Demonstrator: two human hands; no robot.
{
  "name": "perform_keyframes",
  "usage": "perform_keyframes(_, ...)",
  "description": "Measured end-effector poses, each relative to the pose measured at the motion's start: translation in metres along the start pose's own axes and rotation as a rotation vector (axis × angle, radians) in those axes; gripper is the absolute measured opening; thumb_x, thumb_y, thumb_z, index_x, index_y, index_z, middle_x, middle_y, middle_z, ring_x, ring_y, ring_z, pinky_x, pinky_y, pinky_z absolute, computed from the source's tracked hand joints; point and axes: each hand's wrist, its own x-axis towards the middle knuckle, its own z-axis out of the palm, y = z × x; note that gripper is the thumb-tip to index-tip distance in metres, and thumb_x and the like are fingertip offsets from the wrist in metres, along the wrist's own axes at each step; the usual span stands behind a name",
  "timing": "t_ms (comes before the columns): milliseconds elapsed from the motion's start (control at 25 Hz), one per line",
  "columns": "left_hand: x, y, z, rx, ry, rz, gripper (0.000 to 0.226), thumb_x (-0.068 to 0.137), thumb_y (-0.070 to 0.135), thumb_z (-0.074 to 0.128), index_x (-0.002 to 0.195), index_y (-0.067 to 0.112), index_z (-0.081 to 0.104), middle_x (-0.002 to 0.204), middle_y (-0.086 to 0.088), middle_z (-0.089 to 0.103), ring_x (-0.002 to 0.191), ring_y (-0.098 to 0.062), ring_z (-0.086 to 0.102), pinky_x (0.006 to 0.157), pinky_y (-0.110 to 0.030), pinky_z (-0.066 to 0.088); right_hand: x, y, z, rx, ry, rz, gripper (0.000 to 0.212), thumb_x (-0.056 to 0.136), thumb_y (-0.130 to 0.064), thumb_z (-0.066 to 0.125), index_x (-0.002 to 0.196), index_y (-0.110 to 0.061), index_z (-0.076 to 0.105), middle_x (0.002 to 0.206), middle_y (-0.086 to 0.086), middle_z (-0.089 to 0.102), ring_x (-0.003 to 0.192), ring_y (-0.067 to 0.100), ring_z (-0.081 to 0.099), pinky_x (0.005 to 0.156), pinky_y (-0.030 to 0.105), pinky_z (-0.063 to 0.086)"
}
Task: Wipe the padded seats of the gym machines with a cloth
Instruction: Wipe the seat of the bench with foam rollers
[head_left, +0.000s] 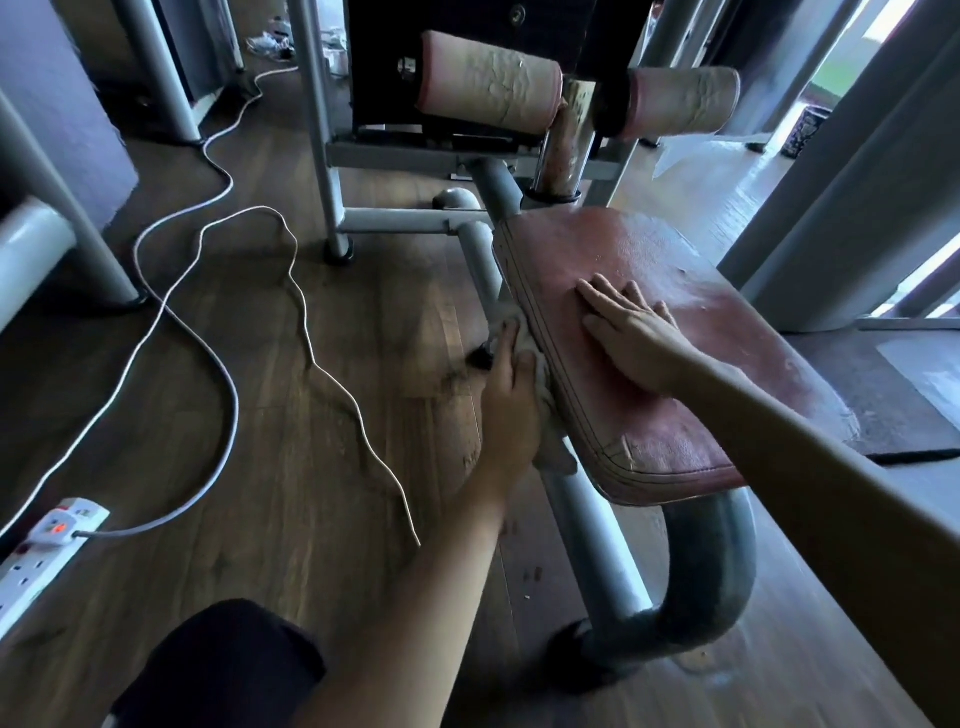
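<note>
Head view: I see my left hand (511, 395) down at the left side edge of the red padded seat (649, 249), holding a grey cloth (553, 447) against the stitched side panel. Its fingers (508, 338) lie close together and bend lightly round the bunched cloth, with the thumb on the seat side of it. Some cloth shows past the fingertips, and a loose end hangs below the palm. I cannot tell how tightly the grip closes, since the back of the hand hides the palm. My right hand (631, 332) rests flat on top of the seat, fingers straight and slightly spread, palm down on the worn leather, holding nothing. The seat sits on a grey metal frame (597, 540) that curves down to the wooden floor (311, 467). Beyond the seat's far end are two cracked roller pads (488, 78), one on each side of a post. A white cable (223, 364) loops across the floor to a power strip (47, 551) at the left edge.
</note>
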Motion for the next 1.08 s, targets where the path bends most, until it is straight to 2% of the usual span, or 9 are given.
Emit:
perform_keyframes(80,-0.003,0.0,0.0,-0.013,0.008,0.019,0.043,0.109,0.021,0.039,0.152,0.018,0.042,0.157,0.008,0.041,0.142,0.002,0.035,0.12,-0.024,0.026,-0.002,-0.002,0.008,0.008,0.058,0.026,0.053,0.108,-0.04,0.022,0.16,-0.038,0.009,0.167,-0.017,0.0,0.155,0.02,-0.007,0.125,0.048,-0.006)
perform_keyframes(160,-0.035,0.0,0.001,-0.014,0.011,0.04,0.041,0.108,0.015,0.041,0.149,0.016,0.045,0.149,0.018,0.043,0.132,0.019,0.037,0.112,-0.006,0.026,0.0,-0.002,0.013,0.007,0.08,0.039,0.054,0.108,-0.038,0.022,0.16,-0.039,0.008,0.167,-0.018,-0.001,0.155,0.019,-0.008,0.125,0.047,-0.006)
perform_keyframes(280,-0.073,0.001,0.002,-0.096,-0.043,0.019,0.042,0.108,0.01,0.041,0.149,0.017,0.045,0.15,0.021,0.041,0.135,0.019,0.034,0.109,-0.001,0.024,0.002,-0.005,0.013,0.002,0.093,0.051,0.055,0.107,-0.038,0.022,0.16,-0.04,0.008,0.167,-0.018,-0.001,0.155,0.018,-0.007,0.125,0.048,-0.004)
perform_keyframes(400,-0.033,0.002,0.0,-0.023,-0.03,0.037,0.042,0.107,0.009,0.042,0.148,0.014,0.046,0.143,0.027,0.04,0.125,0.03,0.034,0.103,0.004,0.024,0.002,-0.004,0.015,-0.001,0.107,0.057,0.055,0.106,-0.038,0.022,0.159,-0.042,0.008,0.167,-0.018,0.0,0.155,0.017,-0.006,0.125,0.048,-0.004)
perform_keyframes(600,-0.051,-0.001,0.005,-0.13,0.02,0.032,0.04,0.108,0.01,0.041,0.147,0.014,0.049,0.153,0.009,0.046,0.141,0.004,0.039,0.116,-0.012,0.028,0.003,-0.004,0.016,0.004,0.117,0.062,0.056,0.105,-0.039,0.022,0.159,-0.043,0.008,0.167,-0.017,0.001,0.155,0.017,-0.007,0.125,0.048,-0.003)
perform_keyframes(680,-0.063,0.0,0.007,-0.183,-0.001,-0.006,0.042,0.108,0.011,0.04,0.149,0.016,0.047,0.155,0.009,0.045,0.142,0.004,0.037,0.119,-0.017,0.027,0.002,-0.003,0.016,0.002,0.125,0.061,0.056,0.105,-0.04,0.022,0.159,-0.043,0.008,0.167,-0.017,0.002,0.155,0.017,-0.006,0.125,0.048,-0.003)
perform_keyframes(760,-0.037,-0.006,0.006,-0.082,-0.009,0.01,0.042,0.108,0.013,0.04,0.149,0.016,0.046,0.155,0.007,0.045,0.14,0.005,0.038,0.115,-0.01,0.027,0.002,-0.003,0.017,0.003,0.132,0.053,0.055,0.105,-0.04,0.023,0.159,-0.043,0.009,0.168,-0.017,0.003,0.156,0.018,-0.005,0.125,0.049,-0.001)
perform_keyframes(920,-0.001,-0.004,0.002,-0.049,0.002,0.012,0.041,0.108,0.015,0.042,0.148,0.016,0.048,0.146,0.015,0.051,0.121,0.025,0.043,0.107,-0.005,0.032,0.003,-0.002,0.016,0.005,0.135,0.058,0.056,0.105,-0.04,0.023,0.159,-0.043,0.01,0.168,-0.016,0.003,0.156,0.018,-0.004,0.125,0.049,-0.001)
perform_keyframes(1080,-0.061,-0.008,0.003,-0.132,-0.061,0.005,0.042,0.108,0.012,0.04,0.15,0.018,0.046,0.15,0.02,0.046,0.139,0.01,0.038,0.116,-0.015,0.029,0.002,-0.002,0.017,0.01,0.146,0.056,0.056,0.104,-0.041,0.023,0.159,-0.043,0.01,0.168,-0.017,0.004,0.156,0.017,-0.004,0.125,0.049,-0.001)
